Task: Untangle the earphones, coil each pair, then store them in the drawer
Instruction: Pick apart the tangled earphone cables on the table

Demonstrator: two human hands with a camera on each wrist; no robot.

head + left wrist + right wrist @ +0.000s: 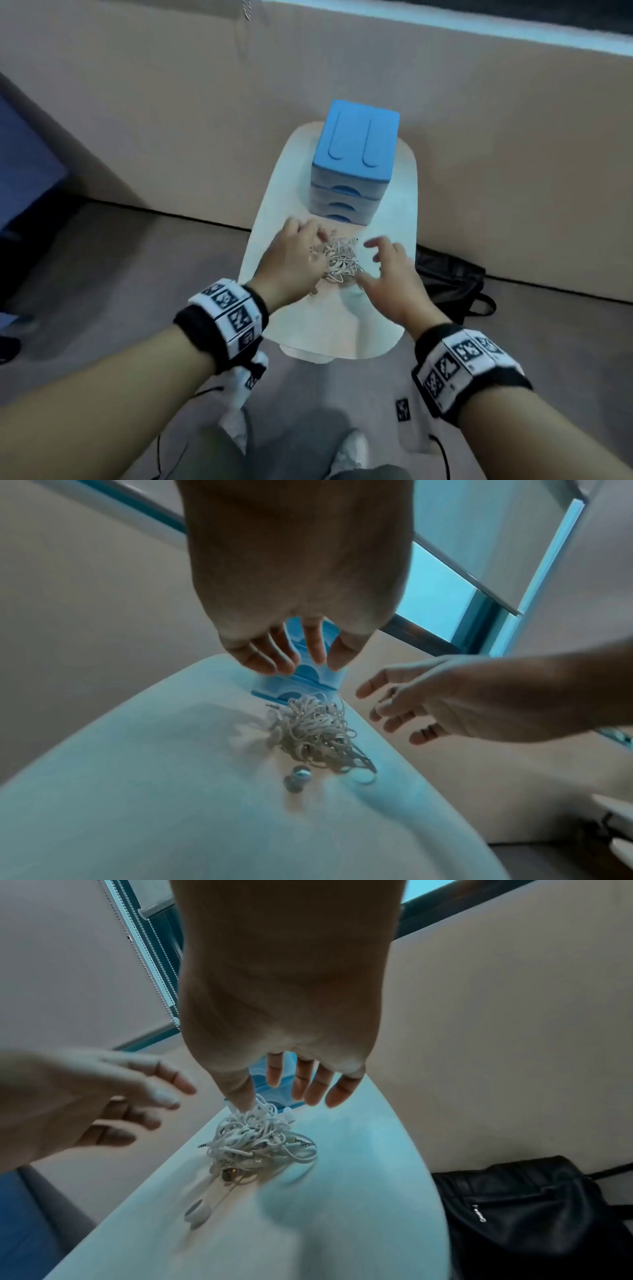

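Observation:
A tangled heap of white earphones (342,260) lies on the small white table (308,325), just in front of a blue drawer unit (356,137) whose three drawers are closed. My left hand (294,253) hovers over the heap's left side with fingers spread. My right hand (387,270) is at its right side, fingers straight and apart. In the left wrist view the fingers (263,658) hang above the tangle (315,731) and hold nothing. In the right wrist view the thumb (240,1093) reaches the top of the tangle (253,1139). An earbud (197,1211) trails toward me.
A black bag (448,274) lies on the floor to the right of the table, against the beige wall panel (479,120). A blue piece of furniture (24,161) stands at far left. The table's near half (171,818) lies below my wrists.

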